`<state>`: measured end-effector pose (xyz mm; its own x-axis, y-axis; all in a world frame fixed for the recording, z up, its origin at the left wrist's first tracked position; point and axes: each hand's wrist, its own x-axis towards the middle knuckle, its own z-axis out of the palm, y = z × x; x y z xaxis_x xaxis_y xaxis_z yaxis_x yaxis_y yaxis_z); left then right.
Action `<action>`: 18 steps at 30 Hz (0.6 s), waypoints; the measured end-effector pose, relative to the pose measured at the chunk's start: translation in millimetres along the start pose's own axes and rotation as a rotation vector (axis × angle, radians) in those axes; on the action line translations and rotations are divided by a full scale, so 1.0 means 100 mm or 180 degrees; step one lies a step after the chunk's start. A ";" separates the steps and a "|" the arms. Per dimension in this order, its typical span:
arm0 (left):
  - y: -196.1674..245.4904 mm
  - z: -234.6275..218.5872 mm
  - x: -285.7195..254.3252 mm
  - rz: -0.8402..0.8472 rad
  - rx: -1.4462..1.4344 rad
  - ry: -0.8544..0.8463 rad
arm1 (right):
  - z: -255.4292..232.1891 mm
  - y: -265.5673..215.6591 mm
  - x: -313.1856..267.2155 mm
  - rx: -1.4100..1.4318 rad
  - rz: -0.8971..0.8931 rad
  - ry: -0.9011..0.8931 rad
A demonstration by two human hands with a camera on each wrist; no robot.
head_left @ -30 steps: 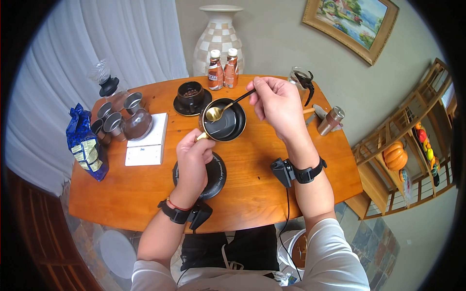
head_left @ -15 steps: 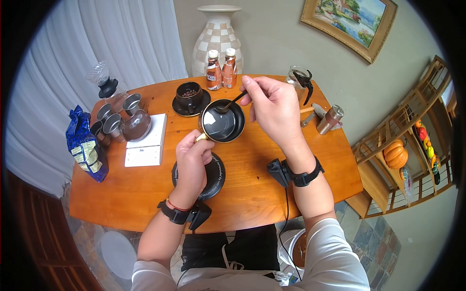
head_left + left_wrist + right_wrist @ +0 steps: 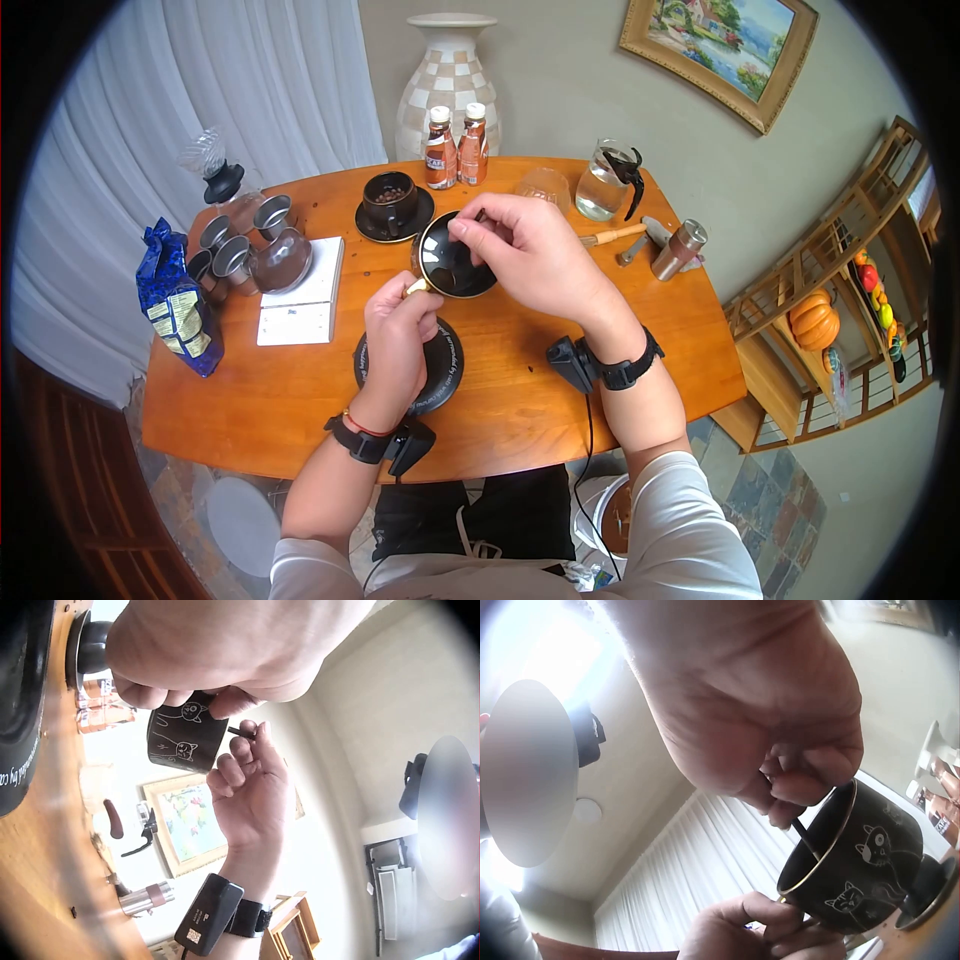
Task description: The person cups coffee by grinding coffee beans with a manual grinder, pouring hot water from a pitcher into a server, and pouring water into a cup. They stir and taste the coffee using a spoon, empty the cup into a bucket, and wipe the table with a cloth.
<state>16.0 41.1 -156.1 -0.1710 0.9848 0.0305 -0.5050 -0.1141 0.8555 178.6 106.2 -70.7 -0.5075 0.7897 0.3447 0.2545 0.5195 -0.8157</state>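
Note:
A black mug (image 3: 448, 268) with a gold rim and white cat drawings is held up over the table, tilted. My left hand (image 3: 398, 325) grips its gold handle. Close above the opening, my right hand (image 3: 548, 260) pinches the dark handle of a spoon (image 3: 808, 838), which reaches down into the mug. The spoon's gold bowl is hidden from the wrist views. Under my left hand lies a round black disc (image 3: 447, 365) with white lettering. Beyond the mug, a black cup (image 3: 397, 215) with coffee beans stands on a black saucer (image 3: 423, 222).
At left stand a blue bag (image 3: 180, 300), metal cups (image 3: 232, 258), a glass server (image 3: 283, 262) and a white scale (image 3: 300, 320). Two bottles (image 3: 440, 150) stand behind. Toward the right are a glass pitcher (image 3: 598, 195), a brush (image 3: 615, 235) and a steel cylinder (image 3: 680, 250).
My right hand has moved left and down, nearer the mug. The spoon has gone from showing its gold bowl over the mug to reaching inside it. My left hand stays about where it was.

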 end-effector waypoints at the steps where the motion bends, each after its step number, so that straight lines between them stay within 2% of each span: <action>1: 0.00 -0.01 0.00 0.0005 0.0001 -0.0010 | -0.01 -0.01 -0.01 -0.0114 0.0100 -0.0179; 5: -0.01 -0.03 0.02 0.0039 -0.0031 -0.0034 | 0.01 0.01 -0.01 -0.0231 -0.0222 0.0055; 7: 0.00 -0.02 0.01 0.0032 -0.0014 -0.0005 | 0.01 0.03 -0.01 -0.0254 -0.0437 0.0387; 11: 0.01 -0.03 0.02 0.0039 -0.0006 0.0038 | -0.04 -0.03 -0.02 -0.0322 -0.0352 0.0605; 13: 0.01 -0.03 0.02 0.0067 -0.0001 0.0042 | -0.05 -0.04 -0.01 -0.0888 -0.0654 0.0904; 18: 0.01 -0.05 0.03 0.0130 0.0046 0.0056 | -0.03 0.00 -0.01 -0.1048 -0.0675 0.0908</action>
<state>10.5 43.3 -157.5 -0.2060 0.9769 0.0564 -0.4852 -0.1520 0.8611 181.4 106.2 -69.3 -0.3420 0.6893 0.6387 0.4403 0.7180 -0.5391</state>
